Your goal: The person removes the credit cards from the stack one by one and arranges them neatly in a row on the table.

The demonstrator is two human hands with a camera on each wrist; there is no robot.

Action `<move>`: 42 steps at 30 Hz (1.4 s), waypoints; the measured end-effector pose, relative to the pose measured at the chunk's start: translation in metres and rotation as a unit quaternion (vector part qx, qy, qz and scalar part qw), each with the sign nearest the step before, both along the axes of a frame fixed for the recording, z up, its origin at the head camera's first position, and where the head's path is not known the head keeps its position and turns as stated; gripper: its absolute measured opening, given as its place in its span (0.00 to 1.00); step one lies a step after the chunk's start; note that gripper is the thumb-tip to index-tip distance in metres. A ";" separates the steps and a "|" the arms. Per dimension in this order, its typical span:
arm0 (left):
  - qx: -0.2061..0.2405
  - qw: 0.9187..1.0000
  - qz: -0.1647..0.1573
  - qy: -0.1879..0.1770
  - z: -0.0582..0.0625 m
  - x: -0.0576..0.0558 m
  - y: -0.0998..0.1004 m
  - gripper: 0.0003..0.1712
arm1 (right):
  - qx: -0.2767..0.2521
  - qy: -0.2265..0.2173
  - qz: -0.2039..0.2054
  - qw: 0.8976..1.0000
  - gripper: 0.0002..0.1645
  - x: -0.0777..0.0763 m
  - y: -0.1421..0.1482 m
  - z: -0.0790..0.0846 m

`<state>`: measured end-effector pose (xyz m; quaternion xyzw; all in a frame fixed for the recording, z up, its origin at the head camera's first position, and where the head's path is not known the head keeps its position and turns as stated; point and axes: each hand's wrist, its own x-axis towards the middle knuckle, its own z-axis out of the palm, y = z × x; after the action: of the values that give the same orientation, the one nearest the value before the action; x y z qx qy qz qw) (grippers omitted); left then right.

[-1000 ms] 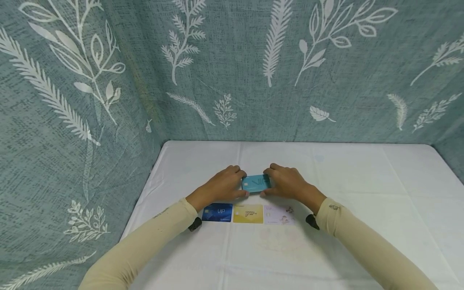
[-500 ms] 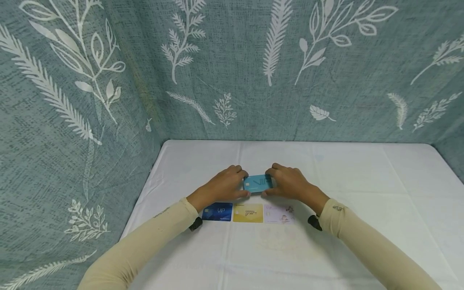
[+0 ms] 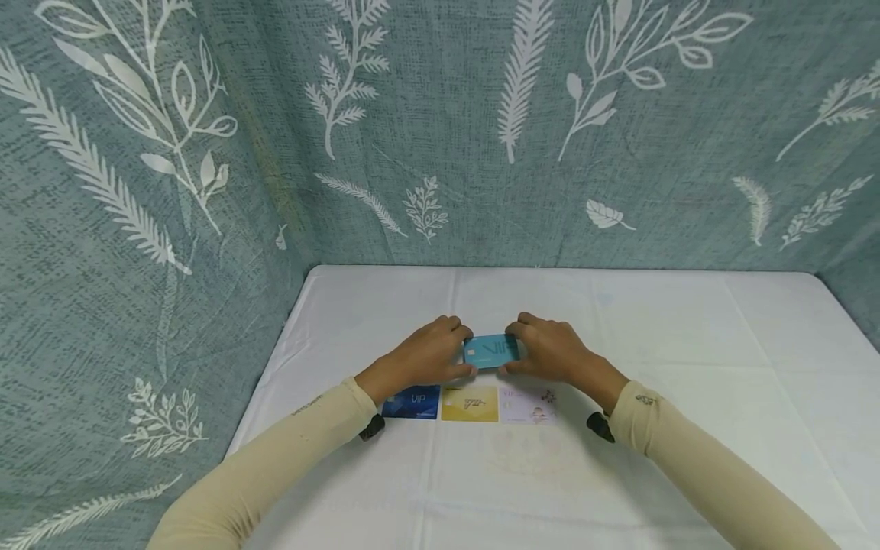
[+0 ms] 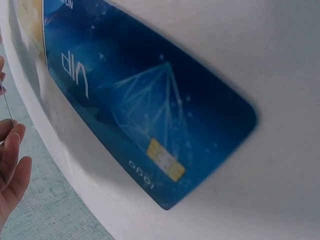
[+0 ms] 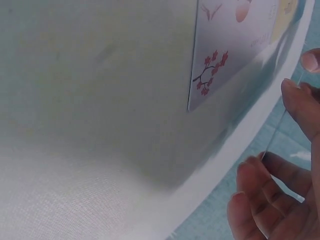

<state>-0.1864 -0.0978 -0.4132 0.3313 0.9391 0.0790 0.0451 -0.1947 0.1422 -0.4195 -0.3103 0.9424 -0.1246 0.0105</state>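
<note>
A teal VIP card (image 3: 490,353) with a chip at its left end is held above the white table by both hands. My left hand (image 3: 425,351) pinches its left end, thumb on the near side and fingers on the far side. At the opposite end my right hand (image 3: 553,351) grips it the same way. Seen in the right wrist view, the held card shows only as a thin edge beside the right hand (image 5: 280,200). Closer to me, a blue VIP card (image 3: 411,402), a yellow card (image 3: 470,405) and a pale pink card (image 3: 526,406) lie in a row.
White cloth covers the table (image 3: 687,367). Green curtains (image 3: 447,114) with white leaf prints hang behind it and along its left side. Dark wrist-worn pieces sit under both sleeves, just outside the row of cards.
Both hands and the teal card have shifted slightly right. The three cards in the row stay where they were.
</note>
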 end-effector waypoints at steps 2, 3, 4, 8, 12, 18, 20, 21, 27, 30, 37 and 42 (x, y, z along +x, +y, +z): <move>0.002 1.000 -0.001 -0.003 0.000 0.001 0.001 0.34 | 0.001 0.005 0.000 1.000 0.38 0.001 0.001 0.000; 0.004 1.000 -0.002 -0.003 0.001 0.001 0.002 0.34 | 0.001 0.008 0.001 1.000 0.38 0.002 0.002 0.000; 0.005 1.000 -0.004 -0.005 0.001 0.002 0.002 0.34 | 0.001 0.010 0.001 1.000 0.38 0.002 0.003 0.000; 0.011 1.000 -0.011 -0.002 0.002 0.004 0.004 0.34 | -0.002 0.015 0.001 1.000 0.37 0.006 0.006 0.000; 0.011 1.000 -0.018 0.008 0.001 0.005 0.006 0.33 | -0.004 0.013 -0.002 1.000 0.37 0.009 0.009 0.001; 0.016 0.999 -0.027 0.010 0.001 0.007 0.009 0.33 | -0.003 0.022 0.001 1.000 0.36 0.013 0.013 0.000; 0.017 0.999 -0.029 0.010 0.001 0.008 0.010 0.33 | -0.005 0.023 0.001 1.000 0.37 0.014 0.013 -0.001; 0.017 0.999 -0.030 0.009 0.001 0.009 0.010 0.33 | -0.005 0.023 0.001 1.000 0.37 0.015 0.014 -0.001; 0.010 0.999 -0.032 0.011 0.000 0.011 0.012 0.33 | -0.005 0.014 -0.004 1.000 0.37 0.018 0.016 -0.002; 0.007 0.999 -0.034 0.018 -0.001 0.011 0.012 0.33 | -0.007 0.016 -0.003 1.000 0.36 0.020 0.016 -0.002; 0.011 0.999 -0.039 0.025 -0.001 0.014 0.014 0.33 | -0.011 0.025 -0.008 1.000 0.36 0.023 0.018 -0.002; 0.009 0.999 -0.046 0.027 -0.002 0.015 0.014 0.33 | -0.009 0.023 -0.006 1.000 0.36 0.025 0.019 -0.002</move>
<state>-0.1714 -0.0834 -0.4154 0.3770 0.9229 0.0758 0.0201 -0.1696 0.1608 -0.4220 -0.3077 0.9431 -0.1256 -0.0146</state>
